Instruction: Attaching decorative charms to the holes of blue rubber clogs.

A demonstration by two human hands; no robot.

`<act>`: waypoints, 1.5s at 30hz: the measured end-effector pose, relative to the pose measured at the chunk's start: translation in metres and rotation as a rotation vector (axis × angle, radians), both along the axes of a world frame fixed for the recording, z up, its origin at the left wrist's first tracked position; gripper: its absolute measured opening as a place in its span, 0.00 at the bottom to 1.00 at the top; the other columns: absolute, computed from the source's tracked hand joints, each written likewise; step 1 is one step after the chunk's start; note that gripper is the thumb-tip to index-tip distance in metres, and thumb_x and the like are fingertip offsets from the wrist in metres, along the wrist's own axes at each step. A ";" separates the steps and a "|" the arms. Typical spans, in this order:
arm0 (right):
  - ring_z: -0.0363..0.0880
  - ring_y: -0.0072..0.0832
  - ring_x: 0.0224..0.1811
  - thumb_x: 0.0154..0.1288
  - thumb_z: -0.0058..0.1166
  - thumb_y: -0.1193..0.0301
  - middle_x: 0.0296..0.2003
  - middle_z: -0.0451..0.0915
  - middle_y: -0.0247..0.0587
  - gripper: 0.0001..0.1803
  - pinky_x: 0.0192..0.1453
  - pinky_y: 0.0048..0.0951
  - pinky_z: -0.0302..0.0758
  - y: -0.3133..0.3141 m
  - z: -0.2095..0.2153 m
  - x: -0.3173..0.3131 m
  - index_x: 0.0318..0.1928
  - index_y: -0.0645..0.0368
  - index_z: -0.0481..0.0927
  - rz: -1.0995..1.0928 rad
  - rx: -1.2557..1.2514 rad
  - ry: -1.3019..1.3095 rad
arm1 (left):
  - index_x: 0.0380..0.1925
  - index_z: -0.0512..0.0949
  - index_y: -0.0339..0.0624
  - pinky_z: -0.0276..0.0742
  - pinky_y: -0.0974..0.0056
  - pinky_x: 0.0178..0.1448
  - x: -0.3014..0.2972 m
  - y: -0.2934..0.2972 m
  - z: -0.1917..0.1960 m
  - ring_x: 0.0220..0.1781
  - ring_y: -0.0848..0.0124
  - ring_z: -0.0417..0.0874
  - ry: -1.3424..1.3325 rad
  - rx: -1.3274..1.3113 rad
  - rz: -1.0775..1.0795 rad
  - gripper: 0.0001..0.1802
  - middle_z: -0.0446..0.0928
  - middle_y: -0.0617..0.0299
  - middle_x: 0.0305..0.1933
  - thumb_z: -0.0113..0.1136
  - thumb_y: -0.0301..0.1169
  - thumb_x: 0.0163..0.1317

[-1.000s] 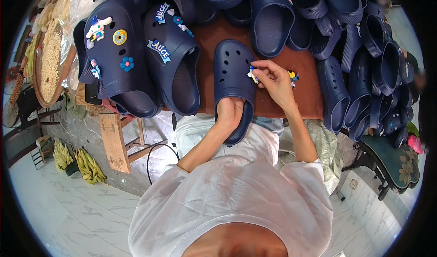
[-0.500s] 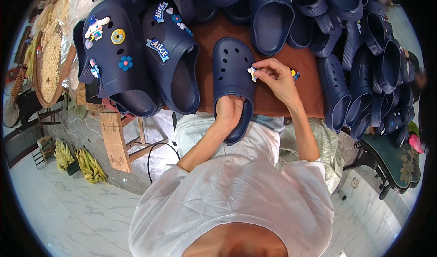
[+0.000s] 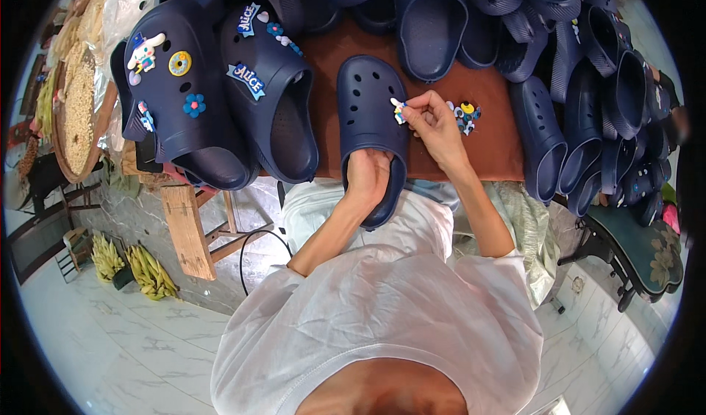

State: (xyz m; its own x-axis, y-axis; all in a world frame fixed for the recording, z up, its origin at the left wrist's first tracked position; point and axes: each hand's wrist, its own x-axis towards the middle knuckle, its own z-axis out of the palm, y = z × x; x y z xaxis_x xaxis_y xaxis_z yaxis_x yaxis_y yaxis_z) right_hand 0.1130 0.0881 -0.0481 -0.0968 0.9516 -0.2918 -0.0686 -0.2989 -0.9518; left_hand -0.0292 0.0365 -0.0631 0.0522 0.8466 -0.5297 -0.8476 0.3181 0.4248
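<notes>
Work looks early: the navy clog point(image 3: 371, 121) on the brown table point(image 3: 493, 150) has bare holes, left hand point(image 3: 368, 179) tucked inside its heel opening. Right hand point(image 3: 434, 124) pinches a small pale charm point(image 3: 398, 110) at its edge, not yet seated; more charms point(image 3: 465, 116) wait beside

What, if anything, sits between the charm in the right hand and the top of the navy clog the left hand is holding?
Nothing visible. The right hand pinches a small white charm right at the upper of the navy clog, with no gap showing. The left hand is tucked into the clog's opening, and the loose charms lie on the brown table.
</notes>
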 end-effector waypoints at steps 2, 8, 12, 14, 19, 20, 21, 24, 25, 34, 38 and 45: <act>0.71 0.09 0.32 0.70 0.61 0.71 0.33 0.78 0.26 0.08 0.35 0.14 0.67 -0.005 -0.008 -0.006 0.43 0.59 0.76 -0.041 0.032 0.007 | 0.54 0.76 0.44 0.72 0.63 0.58 -0.002 0.000 0.000 0.53 0.71 0.77 0.007 0.043 -0.035 0.17 0.79 0.65 0.55 0.41 0.40 0.78; 0.70 0.07 0.32 0.71 0.62 0.67 0.33 0.78 0.23 0.09 0.33 0.14 0.65 -0.007 -0.001 -0.010 0.43 0.55 0.76 -0.113 0.026 0.040 | 0.52 0.76 0.45 0.71 0.64 0.54 -0.007 0.000 -0.014 0.50 0.73 0.77 -0.046 0.148 -0.070 0.17 0.79 0.67 0.52 0.40 0.39 0.77; 0.73 0.10 0.35 0.73 0.58 0.69 0.35 0.79 0.26 0.07 0.38 0.14 0.70 0.002 0.003 0.008 0.46 0.56 0.77 0.002 -0.090 0.048 | 0.54 0.76 0.44 0.71 0.63 0.57 -0.006 0.000 -0.013 0.52 0.72 0.77 -0.026 0.082 -0.029 0.18 0.79 0.66 0.55 0.39 0.38 0.77; 0.75 0.11 0.36 0.75 0.54 0.70 0.36 0.79 0.26 0.08 0.41 0.15 0.72 0.003 0.000 0.022 0.51 0.56 0.79 0.053 -0.126 0.038 | 0.57 0.75 0.43 0.71 0.60 0.63 -0.006 0.001 -0.012 0.58 0.68 0.77 -0.033 0.084 -0.034 0.19 0.77 0.63 0.60 0.39 0.37 0.76; 0.75 0.12 0.37 0.72 0.56 0.74 0.38 0.78 0.28 0.12 0.40 0.15 0.72 0.008 -0.009 0.035 0.54 0.58 0.79 0.054 0.052 0.005 | 0.58 0.73 0.42 0.70 0.58 0.67 -0.008 0.002 -0.004 0.61 0.67 0.76 -0.043 0.059 0.000 0.18 0.75 0.62 0.62 0.40 0.36 0.77; 0.76 0.12 0.37 0.70 0.58 0.75 0.39 0.78 0.29 0.13 0.41 0.15 0.73 0.011 -0.010 0.034 0.54 0.58 0.80 0.109 0.120 -0.002 | 0.57 0.74 0.43 0.71 0.59 0.66 -0.008 0.002 -0.005 0.59 0.69 0.76 -0.067 0.081 0.009 0.17 0.76 0.63 0.60 0.41 0.37 0.77; 0.77 0.12 0.37 0.69 0.59 0.76 0.40 0.78 0.29 0.14 0.41 0.15 0.73 0.014 -0.011 0.033 0.54 0.58 0.80 0.163 0.189 -0.009 | 0.57 0.74 0.43 0.71 0.59 0.66 -0.008 0.002 -0.005 0.59 0.69 0.76 -0.067 0.079 0.004 0.17 0.76 0.63 0.60 0.41 0.37 0.77; 0.78 0.13 0.37 0.67 0.61 0.76 0.39 0.81 0.30 0.15 0.41 0.16 0.74 0.017 -0.011 0.028 0.54 0.59 0.81 0.220 0.164 -0.023 | 0.57 0.74 0.44 0.70 0.59 0.66 -0.009 0.002 -0.010 0.59 0.69 0.76 -0.033 0.040 0.011 0.17 0.76 0.63 0.60 0.41 0.37 0.78; 0.78 0.12 0.37 0.67 0.62 0.76 0.39 0.82 0.31 0.14 0.41 0.16 0.74 0.018 -0.012 0.026 0.53 0.60 0.81 0.250 0.151 -0.040 | 0.58 0.74 0.42 0.70 0.58 0.68 -0.010 0.002 -0.014 0.61 0.67 0.76 -0.051 0.062 0.001 0.18 0.76 0.62 0.61 0.40 0.37 0.77; 0.77 0.12 0.38 0.70 0.60 0.75 0.39 0.81 0.29 0.10 0.44 0.18 0.75 -0.003 -0.009 0.011 0.50 0.61 0.77 0.092 0.019 0.009 | 0.56 0.74 0.44 0.71 0.60 0.63 -0.007 0.002 -0.011 0.58 0.70 0.76 0.002 0.087 -0.021 0.18 0.77 0.64 0.58 0.43 0.39 0.77; 0.76 0.12 0.39 0.70 0.60 0.75 0.39 0.79 0.28 0.11 0.45 0.17 0.74 -0.011 -0.010 0.003 0.50 0.61 0.76 0.007 0.010 0.064 | 0.58 0.73 0.42 0.70 0.59 0.66 -0.011 0.002 -0.010 0.60 0.68 0.76 -0.001 0.137 -0.057 0.19 0.76 0.62 0.60 0.42 0.38 0.77; 0.75 0.14 0.41 0.70 0.58 0.77 0.43 0.75 0.32 0.10 0.47 0.18 0.74 -0.020 -0.007 0.000 0.50 0.64 0.78 0.020 0.199 0.015 | 0.61 0.72 0.38 0.67 0.56 0.72 -0.019 -0.004 -0.006 0.65 0.65 0.74 0.015 0.056 -0.050 0.21 0.75 0.58 0.63 0.41 0.38 0.77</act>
State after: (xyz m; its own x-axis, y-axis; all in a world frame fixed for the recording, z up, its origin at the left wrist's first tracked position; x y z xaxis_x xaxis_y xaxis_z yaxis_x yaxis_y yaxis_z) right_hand 0.1134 0.0676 -0.0555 -0.1191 0.9882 -0.0961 -0.0790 -0.1059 -0.9912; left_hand -0.0480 0.0321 -0.0688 0.0880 0.8716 -0.4823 -0.8246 0.3354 0.4556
